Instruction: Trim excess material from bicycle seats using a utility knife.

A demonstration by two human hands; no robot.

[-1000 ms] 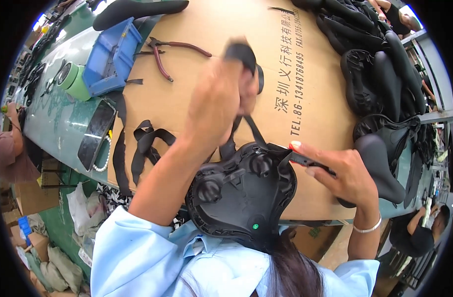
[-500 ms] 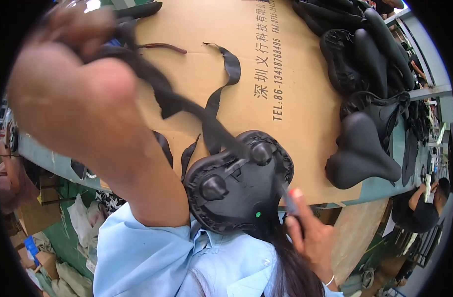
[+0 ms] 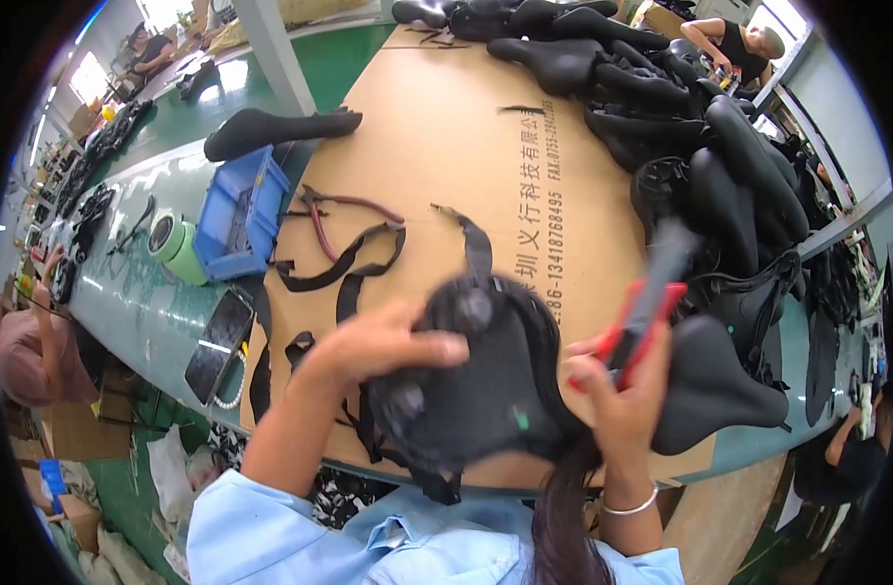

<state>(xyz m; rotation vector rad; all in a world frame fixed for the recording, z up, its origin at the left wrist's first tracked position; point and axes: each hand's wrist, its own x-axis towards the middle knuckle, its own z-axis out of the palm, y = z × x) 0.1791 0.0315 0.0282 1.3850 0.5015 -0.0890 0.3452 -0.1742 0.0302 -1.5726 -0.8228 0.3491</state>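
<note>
In the head view, the left hand [image 3: 378,343] grips an upturned black bicycle saddle [image 3: 490,385] over the near part of the cardboard sheet [image 3: 437,127], thumb across the underside. The right hand [image 3: 624,400], apart from the left, is wrapped around a red-and-grey utility knife [image 3: 641,330].

Held saddle [image 3: 500,385], 5 o'clock: smooth plastic-looking underside
Tool [image 3: 645,327], 3 o'clock: plastic-looking handle
Sheet [image 3: 442,136], 12 o'clock: matt cardboard
Bin [image 3: 242,265], 10 o'clock: smooth plastic
Shirt [image 3: 446,546], 6 o'clock: matt cloth
</note>
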